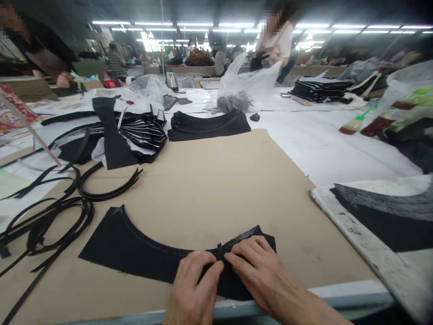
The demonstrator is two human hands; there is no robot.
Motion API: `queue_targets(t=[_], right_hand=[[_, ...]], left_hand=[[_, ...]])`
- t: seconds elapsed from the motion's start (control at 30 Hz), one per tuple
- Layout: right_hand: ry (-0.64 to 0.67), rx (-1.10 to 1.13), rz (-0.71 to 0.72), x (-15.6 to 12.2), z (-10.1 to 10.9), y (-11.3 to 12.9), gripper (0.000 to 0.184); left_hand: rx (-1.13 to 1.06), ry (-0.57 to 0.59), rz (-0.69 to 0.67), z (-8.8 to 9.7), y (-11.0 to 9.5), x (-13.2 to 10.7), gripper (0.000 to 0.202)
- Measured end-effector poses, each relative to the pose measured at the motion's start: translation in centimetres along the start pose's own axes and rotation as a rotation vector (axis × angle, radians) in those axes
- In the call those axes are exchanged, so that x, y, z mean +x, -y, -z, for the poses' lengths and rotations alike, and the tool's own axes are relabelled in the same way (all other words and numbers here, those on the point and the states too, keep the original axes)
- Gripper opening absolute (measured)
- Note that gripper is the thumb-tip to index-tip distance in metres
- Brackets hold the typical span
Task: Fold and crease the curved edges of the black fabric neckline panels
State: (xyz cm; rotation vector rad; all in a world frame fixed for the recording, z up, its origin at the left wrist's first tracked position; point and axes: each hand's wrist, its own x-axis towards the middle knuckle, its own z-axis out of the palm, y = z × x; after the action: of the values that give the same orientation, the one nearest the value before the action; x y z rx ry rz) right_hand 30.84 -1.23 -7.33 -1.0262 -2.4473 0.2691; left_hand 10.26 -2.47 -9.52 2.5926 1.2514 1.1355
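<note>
A curved black fabric piece [145,257] lies flat near the table's front edge, with a narrow folded band along its inner curve. My left hand [196,282] is closed at that curved edge, thumb and fingertips pressed together on the material. Close beside it, my right hand [259,266] presses its bent fingers on the same edge, thumb tip near my left thumb. Past the right fingers, a shiny dark strip stands partly raised at the piece's right end. My fingers hide the stretch of edge beneath them.
Brown board [209,180] covers the work surface. Loose black strips [61,216] coil at left, near fanned black pieces [145,133]. More curved pieces [209,124] lie behind. At right, a pale slab [324,203] carries another black piece [379,221]. A brush [355,124] stands farther back; people work beyond.
</note>
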Motion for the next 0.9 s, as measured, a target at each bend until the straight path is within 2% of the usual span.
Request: queue_targets(t=[0.1, 0.23, 0.43, 0.6, 0.9], right_hand=[[-0.025, -0.026, -0.008, -0.6, -0.2, 0.3, 0.027], [-0.062, -0.001, -0.066, -1.1, 0.6, 0.2, 0.023], [-0.229, 0.038, -0.374, -3.5, 1.6, -0.7, 0.021], [-0.242, -0.011, -0.344, -4.8, 1.0, -0.8, 0.019], [-0.246, -0.065, -0.33, -5.2, 0.3, -0.9, 0.025]], left_hand=[[-0.021, 0.121, 0.092, 1.0, 0.6, 1.7, 0.019], [-0.029, 0.208, 0.012, 0.8, 0.5, 4.1, 0.017], [0.026, 0.358, -0.051, -1.4, -0.9, 5.7, 0.018], [0.162, 0.397, -0.136, -2.5, -1.7, 6.5, 0.017], [0.374, 0.406, -0.239, -3.2, -2.9, 8.2, 0.016]])
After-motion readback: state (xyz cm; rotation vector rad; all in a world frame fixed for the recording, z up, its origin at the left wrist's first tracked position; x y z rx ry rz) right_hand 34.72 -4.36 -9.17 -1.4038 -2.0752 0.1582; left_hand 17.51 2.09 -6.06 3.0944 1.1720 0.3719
